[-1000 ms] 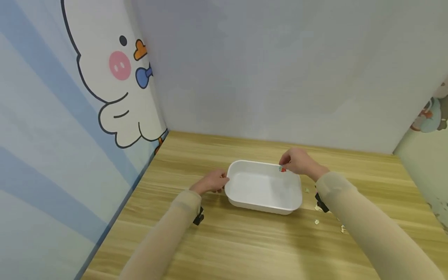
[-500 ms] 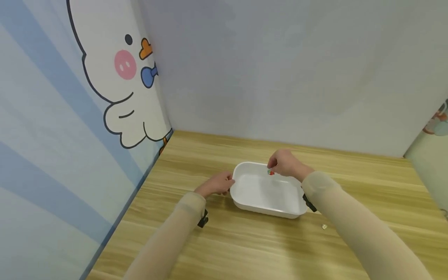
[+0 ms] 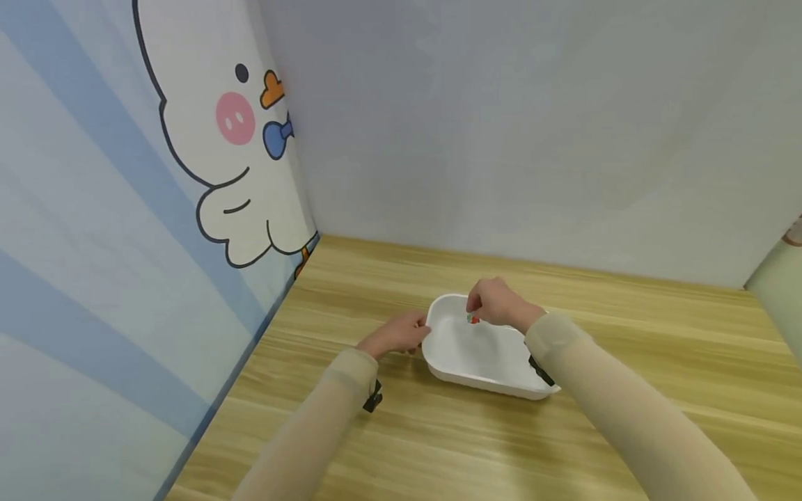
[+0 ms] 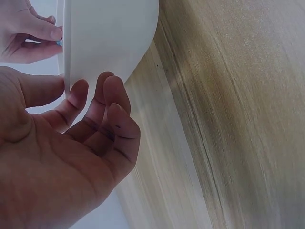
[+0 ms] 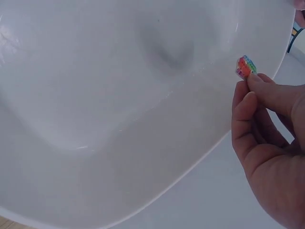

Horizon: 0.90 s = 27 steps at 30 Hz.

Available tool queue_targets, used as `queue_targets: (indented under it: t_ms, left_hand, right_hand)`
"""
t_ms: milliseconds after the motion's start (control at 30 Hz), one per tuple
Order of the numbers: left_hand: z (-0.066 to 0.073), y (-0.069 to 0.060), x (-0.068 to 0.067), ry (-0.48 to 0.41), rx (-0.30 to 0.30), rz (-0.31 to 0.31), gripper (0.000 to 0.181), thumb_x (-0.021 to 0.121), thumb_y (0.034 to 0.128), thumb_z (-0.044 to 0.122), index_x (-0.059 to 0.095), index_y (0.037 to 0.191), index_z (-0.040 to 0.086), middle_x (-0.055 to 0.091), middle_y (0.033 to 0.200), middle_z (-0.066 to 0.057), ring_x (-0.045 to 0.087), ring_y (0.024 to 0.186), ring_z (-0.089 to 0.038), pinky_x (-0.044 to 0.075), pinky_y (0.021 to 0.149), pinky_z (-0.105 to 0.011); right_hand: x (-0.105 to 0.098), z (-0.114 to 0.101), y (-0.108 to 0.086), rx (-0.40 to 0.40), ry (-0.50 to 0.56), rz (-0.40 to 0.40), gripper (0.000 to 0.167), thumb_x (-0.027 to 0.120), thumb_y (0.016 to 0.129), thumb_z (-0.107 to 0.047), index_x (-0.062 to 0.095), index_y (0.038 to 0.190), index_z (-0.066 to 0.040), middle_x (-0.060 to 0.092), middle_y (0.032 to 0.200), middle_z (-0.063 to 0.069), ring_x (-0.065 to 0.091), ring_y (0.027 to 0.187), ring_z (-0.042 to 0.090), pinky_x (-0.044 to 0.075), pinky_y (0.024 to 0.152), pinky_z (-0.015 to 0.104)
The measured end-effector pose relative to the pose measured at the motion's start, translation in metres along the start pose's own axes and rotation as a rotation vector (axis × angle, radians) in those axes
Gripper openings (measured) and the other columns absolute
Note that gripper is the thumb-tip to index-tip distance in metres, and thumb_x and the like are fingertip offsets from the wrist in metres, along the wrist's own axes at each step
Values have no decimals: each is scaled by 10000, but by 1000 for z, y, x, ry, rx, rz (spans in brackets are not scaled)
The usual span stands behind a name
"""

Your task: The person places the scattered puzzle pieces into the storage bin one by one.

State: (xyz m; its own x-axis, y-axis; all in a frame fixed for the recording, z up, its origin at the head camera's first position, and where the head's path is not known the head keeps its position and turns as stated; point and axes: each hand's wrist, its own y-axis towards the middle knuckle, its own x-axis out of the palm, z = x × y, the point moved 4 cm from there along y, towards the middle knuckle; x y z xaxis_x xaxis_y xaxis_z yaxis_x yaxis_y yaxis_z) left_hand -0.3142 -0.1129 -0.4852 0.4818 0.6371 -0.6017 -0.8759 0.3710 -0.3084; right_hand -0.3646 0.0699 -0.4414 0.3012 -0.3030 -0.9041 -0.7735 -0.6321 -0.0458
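A white rectangular tray (image 3: pixel 464 358) with rounded corners sits on the wooden table. My left hand (image 3: pixel 399 332) pinches its left rim; in the left wrist view the thumb is on the rim and the curled fingers are outside the wall. Above the tray's far left part, my right hand (image 3: pixel 495 303) pinches a small rainbow-coloured piece (image 5: pixel 246 67) between thumb and index finger. Its exact kind is unclear. The right wrist view shows the piece apart from the smooth tray floor (image 5: pixel 86 95), where a soft shadow falls.
The light wooden table (image 3: pixel 438 445) extends around the tray on all sides. Behind it rises a plain grey-white wall (image 3: pixel 514 139). On the left is a blue-striped wall (image 3: pixel 94 243) with a cartoon chick (image 3: pixel 207 104).
My right hand has moved left from the tray's far right rim, carrying the small piece over the tray. My left hand keeps its grip. The view has turned left; pale scraps at right are out of sight.
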Motion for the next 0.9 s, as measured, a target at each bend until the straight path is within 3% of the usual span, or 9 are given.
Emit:
queue_targets:
  t_ms: [200, 433, 667, 900]
  left_hand:
    - [-1, 1, 2, 1, -5, -6, 177, 466, 1005, 183, 541, 924, 45, 577, 770, -62, 547, 627, -178, 459, 574, -286]
    - [0, 5, 3, -14, -6, -3, 190, 470, 1011, 190, 542, 921, 40, 578, 781, -70, 562, 652, -204, 450, 581, -297]
    - [2, 4, 0, 26, -26, -9, 191, 474, 1014, 208, 534, 898, 69, 580, 764, -66, 551, 641, -188, 433, 577, -293]
    - [-1, 3, -2, -5, -29, -4, 175, 481, 1011, 193, 540, 911, 61, 582, 761, -66, 554, 635, -188, 436, 557, -281]
  right_hand:
    - [6, -1, 7, 40, 17, -20, 68, 702, 789, 31, 734, 792, -29, 652, 717, -6, 588, 682, 167, 503, 653, 331]
    - [19, 0, 16, 97, 27, -89, 93, 705, 786, 45, 732, 790, -45, 643, 724, 1, 586, 696, 165, 510, 643, 304]
    - [28, -6, 25, 73, -9, -116, 102, 709, 768, 65, 723, 792, -33, 632, 730, 3, 582, 720, 173, 510, 664, 301]
    - [38, -9, 33, 54, -37, -132, 126, 715, 738, 78, 727, 788, -37, 644, 727, 4, 590, 716, 166, 510, 651, 286]
